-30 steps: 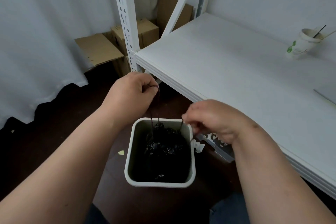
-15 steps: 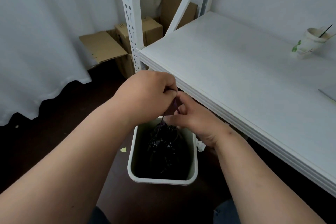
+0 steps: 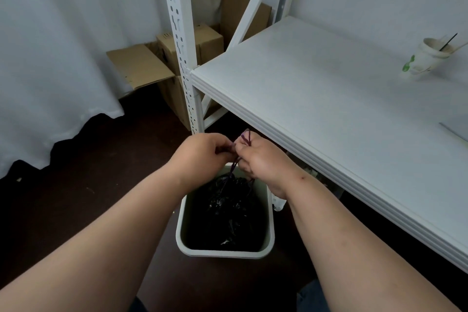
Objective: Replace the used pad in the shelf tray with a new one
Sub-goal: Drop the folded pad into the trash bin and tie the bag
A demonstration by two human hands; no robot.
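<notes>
Head view: left hand (image 3: 202,152) and right hand (image 3: 260,159) together above the bin (image 3: 268,235), knuckles nearly touching. Fingers of both curled, pinching the dark purple drawstring (image 3: 247,137) of the black bag (image 3: 228,210); a small loop of string sticking up over the right hand, thin strands running down from the hands to the gathered bag mouth. Bag sitting inside the pale square bin, bunched and glossy, its top below the bin rim. Bin on the dark floor (image 3: 88,185), just beside the front edge of the white shelf (image 3: 329,109), partly under it. Something small and white (image 3: 278,204) against the bin's right side, too unclear to name. On the shelf board, far back at the right, a paper cup (image 3: 423,58) tilted, with thin sticks in it. At the right edge of the board, the corner of a flat pale sheet (image 3: 453,132), mostly cut off; whether pad or tray, impossible to tell. Behind the slotted shelf post (image 3: 179,45), cardboard boxes (image 3: 177,58) on the floor, one flap open. White curtain (image 3: 63,45) hanging at left, hem on the floor.
</notes>
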